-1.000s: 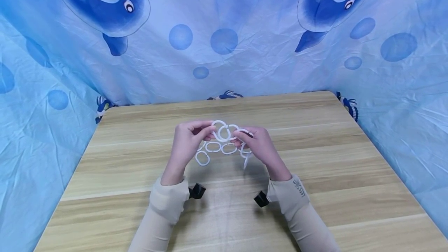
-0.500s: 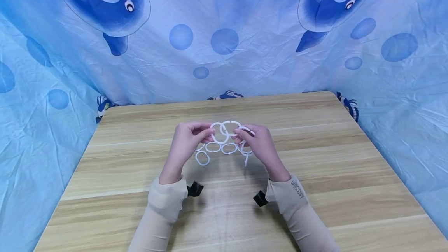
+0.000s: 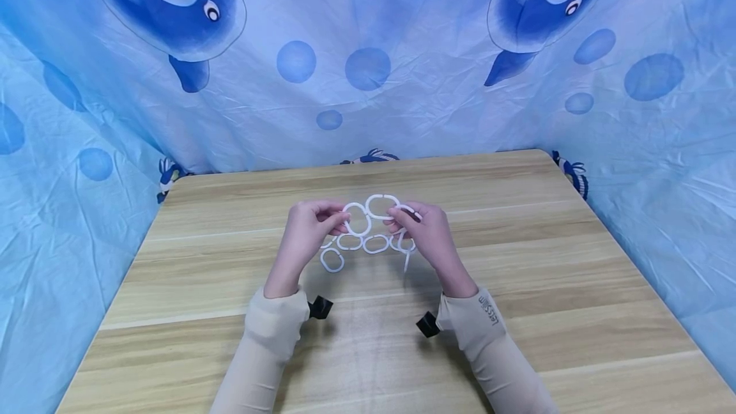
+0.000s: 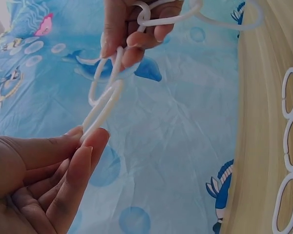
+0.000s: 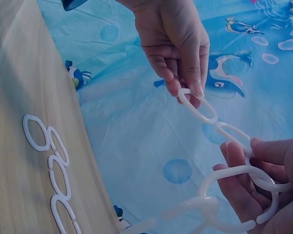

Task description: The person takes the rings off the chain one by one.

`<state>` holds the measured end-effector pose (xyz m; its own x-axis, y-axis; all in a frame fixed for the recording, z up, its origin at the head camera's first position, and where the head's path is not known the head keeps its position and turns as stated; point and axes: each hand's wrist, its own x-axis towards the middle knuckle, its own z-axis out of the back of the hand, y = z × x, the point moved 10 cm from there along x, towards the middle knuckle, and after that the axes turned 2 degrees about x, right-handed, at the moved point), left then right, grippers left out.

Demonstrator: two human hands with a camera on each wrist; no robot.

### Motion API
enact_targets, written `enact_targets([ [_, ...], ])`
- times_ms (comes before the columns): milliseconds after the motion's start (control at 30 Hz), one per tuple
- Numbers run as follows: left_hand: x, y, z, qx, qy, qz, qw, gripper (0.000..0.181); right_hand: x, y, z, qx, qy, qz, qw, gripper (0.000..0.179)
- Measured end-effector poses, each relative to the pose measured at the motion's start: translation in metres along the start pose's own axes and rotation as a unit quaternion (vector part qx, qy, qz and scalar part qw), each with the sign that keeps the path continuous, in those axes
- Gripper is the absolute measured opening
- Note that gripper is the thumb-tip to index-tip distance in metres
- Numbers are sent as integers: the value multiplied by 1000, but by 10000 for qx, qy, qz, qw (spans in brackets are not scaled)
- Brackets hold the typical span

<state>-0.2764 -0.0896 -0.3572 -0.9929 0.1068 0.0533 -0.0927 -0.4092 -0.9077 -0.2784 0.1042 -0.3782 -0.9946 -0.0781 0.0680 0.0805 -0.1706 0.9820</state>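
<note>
My left hand (image 3: pixel 307 229) pinches a white oval plastic chain link (image 4: pixel 106 108) between thumb and fingertips. My right hand (image 3: pixel 430 232) pinches a second white link (image 3: pixel 383 196). Above the table, the two links meet end to end and look hooked together in the left wrist view. From my right fingers hang further linked white rings (image 5: pixel 230 172). On the wooden table below, a row of white links (image 5: pixel 51 165) lies in a curve, with one link (image 3: pixel 323 265) at its left end. Whether this row joins the hanging links cannot be told.
The wooden table (image 3: pixel 546 286) reaches back to a blue curtain (image 3: pixel 402 120) printed with dolphins, which also encloses both sides. A black wrist camera (image 3: pixel 320 307) sits inside the left cuff, another black camera (image 3: pixel 428 324) inside the right.
The two held links overlapped before; now they are drawn apart so that only their ends meet. My right hand has shifted slightly to the right, and its link has risen a little.
</note>
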Motion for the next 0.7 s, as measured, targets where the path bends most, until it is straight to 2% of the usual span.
enact_targets([
  [433,9,16,-4,244,186,150,9994,20,1,3,6,287,-208,156,9992,22],
  [700,13,26,-9,310,407,306,9982,19,0,2,6,317,-197,79,9993,24],
])
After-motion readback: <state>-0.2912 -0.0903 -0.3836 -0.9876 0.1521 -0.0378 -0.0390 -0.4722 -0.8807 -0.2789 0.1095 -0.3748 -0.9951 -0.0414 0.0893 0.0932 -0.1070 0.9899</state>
